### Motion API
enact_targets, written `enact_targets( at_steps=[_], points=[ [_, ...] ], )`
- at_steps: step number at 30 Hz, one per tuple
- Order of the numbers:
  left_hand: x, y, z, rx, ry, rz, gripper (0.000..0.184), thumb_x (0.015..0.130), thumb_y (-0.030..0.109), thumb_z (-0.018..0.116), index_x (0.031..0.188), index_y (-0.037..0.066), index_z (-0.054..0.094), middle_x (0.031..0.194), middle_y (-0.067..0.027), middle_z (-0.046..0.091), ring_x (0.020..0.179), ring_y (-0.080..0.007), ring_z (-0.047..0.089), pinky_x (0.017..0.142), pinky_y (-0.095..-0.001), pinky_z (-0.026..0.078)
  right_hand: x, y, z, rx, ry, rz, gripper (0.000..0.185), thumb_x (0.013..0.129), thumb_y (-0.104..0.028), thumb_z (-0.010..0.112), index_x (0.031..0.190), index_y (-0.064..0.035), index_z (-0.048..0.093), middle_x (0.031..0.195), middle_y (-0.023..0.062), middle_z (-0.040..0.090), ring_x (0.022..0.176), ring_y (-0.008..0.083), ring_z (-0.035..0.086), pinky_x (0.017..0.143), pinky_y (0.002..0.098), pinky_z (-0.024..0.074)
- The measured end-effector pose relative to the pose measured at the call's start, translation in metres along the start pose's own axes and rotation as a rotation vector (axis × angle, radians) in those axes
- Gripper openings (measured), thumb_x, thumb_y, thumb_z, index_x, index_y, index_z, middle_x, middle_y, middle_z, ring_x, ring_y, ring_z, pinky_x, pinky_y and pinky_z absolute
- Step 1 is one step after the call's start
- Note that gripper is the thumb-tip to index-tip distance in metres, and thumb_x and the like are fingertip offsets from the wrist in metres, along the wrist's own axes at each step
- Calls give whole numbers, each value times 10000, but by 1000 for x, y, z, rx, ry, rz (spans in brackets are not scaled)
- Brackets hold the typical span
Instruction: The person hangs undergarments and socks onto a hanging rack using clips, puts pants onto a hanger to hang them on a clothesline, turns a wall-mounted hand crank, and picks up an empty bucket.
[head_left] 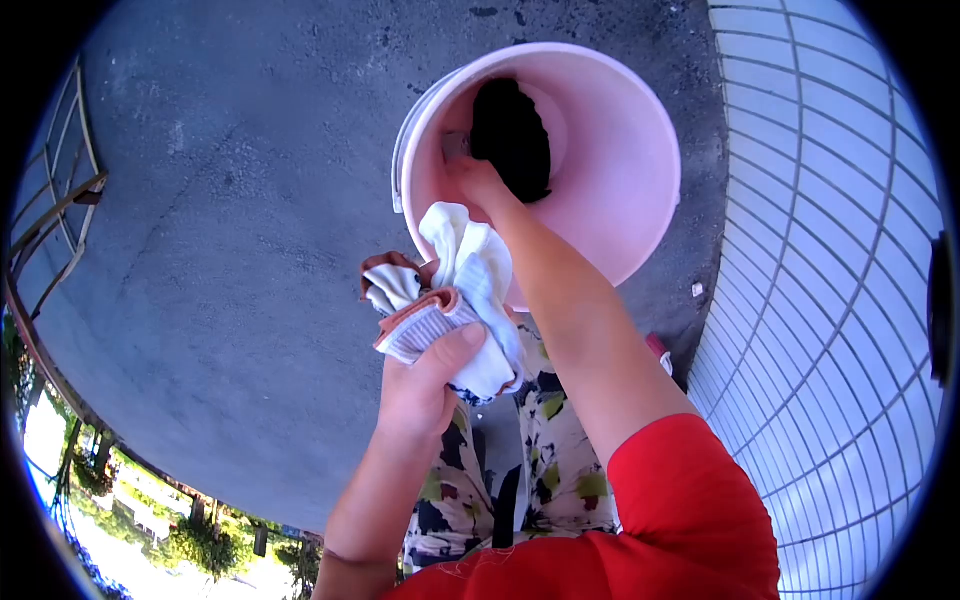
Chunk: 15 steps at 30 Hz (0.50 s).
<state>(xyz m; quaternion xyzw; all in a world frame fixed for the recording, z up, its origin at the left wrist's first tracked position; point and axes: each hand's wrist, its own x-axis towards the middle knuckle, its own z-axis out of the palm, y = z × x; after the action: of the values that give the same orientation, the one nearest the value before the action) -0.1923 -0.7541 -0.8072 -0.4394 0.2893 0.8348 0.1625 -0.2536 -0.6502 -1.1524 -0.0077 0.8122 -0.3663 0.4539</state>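
My left hand (432,375) is closed around a bundle of socks (485,290), with the thumb pressed across a ribbed cuff. The bundle is mostly white and pale blue, with reddish-brown bands and folded ends. It is held just outside the near-left rim of a pink bucket (625,225). My right hand (475,184) reaches down inside the bucket along its left wall, beside a black cloth item (512,140). A small greyish patch shows just above the right hand, too dim to name. The right fingers are hidden, so their grip cannot be made out.
The bucket stands on grey concrete ground (250,230), its handle (400,165) hanging at the left. A white tiled wall (820,280) rises at the right. A metal frame (75,190) is at the far left, with greenery (205,540) beyond the lower-left edge.
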Motion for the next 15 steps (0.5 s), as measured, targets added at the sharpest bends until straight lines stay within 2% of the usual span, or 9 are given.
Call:
enact_targets(
  at_steps=[1,3,4,7,9,10,12,14,15],
  points=[
    [7,-6,-11,1,31,-18,551,745,127,667,1224,-33,445,1000,-184,617,926,-273,638,802,-369,536,33,26,29,4,-16,16,388,916,-347,397,1108,-107,635,1073,147,647,1034,337,592,902,385,458],
    [19,-24,-22,-20,108,3,569,740,131,675,1233,-24,437,1001,-187,616,932,-279,638,797,-372,540,101,102,96,-446,289,-304,417,932,-355,321,1083,-144,648,1046,121,663,988,348,610,886,422,464],
    [25,-30,-26,-37,173,37,587,735,136,682,1242,-16,429,1002,-189,615,938,-284,638,792,-375,545,91,91,95,-442,273,-300,417,932,-355,321,1083,-144,648,1046,121,663,988,348,610,886,422,464],
    [31,-35,-33,-29,173,-20,616,728,143,690,1259,-7,415,1015,-197,608,934,-283,639,795,-376,545,49,36,61,-595,494,-250,382,928,-299,346,1078,-130,654,990,99,678,927,339,630,837,459,471],
    [26,-41,-44,-5,115,-75,599,737,146,683,1251,-19,424,1024,-204,605,925,-284,639,801,-377,540,19,5,26,-731,114,-144,240,914,-266,494,947,-96,660,878,79,666,834,250,636,746,277,487],
    [21,-39,-43,-2,151,-74,590,740,150,679,1246,-24,430,1025,-203,606,919,-284,639,802,-375,538,6,7,18,-735,122,-151,240,914,-266,494,947,-96,660,878,79,666,834,250,636,746,277,487],
    [17,-33,-31,-30,175,-35,550,752,150,656,1225,-40,451,1013,-193,615,900,-275,641,806,-365,531,-23,7,-5,767,213,282,200,905,-245,561,867,-63,633,805,43,628,735,176,590,667,255,456],
    [7,-22,-22,-75,131,-24,504,756,125,657,1196,-38,474,995,-174,623,896,-254,639,803,-351,526,-61,-3,-34,909,225,281,159,881,-207,613,914,-51,610,778,38,587,672,135,534,615,253,421],
    [1,-16,-18,-120,100,-33,460,760,101,658,1168,-37,497,977,-154,632,892,-234,637,799,-338,521,-82,-6,-48,1103,152,212,159,877,-188,608,958,-52,591,790,48,589,671,144,540,619,263,430]
  ],
)
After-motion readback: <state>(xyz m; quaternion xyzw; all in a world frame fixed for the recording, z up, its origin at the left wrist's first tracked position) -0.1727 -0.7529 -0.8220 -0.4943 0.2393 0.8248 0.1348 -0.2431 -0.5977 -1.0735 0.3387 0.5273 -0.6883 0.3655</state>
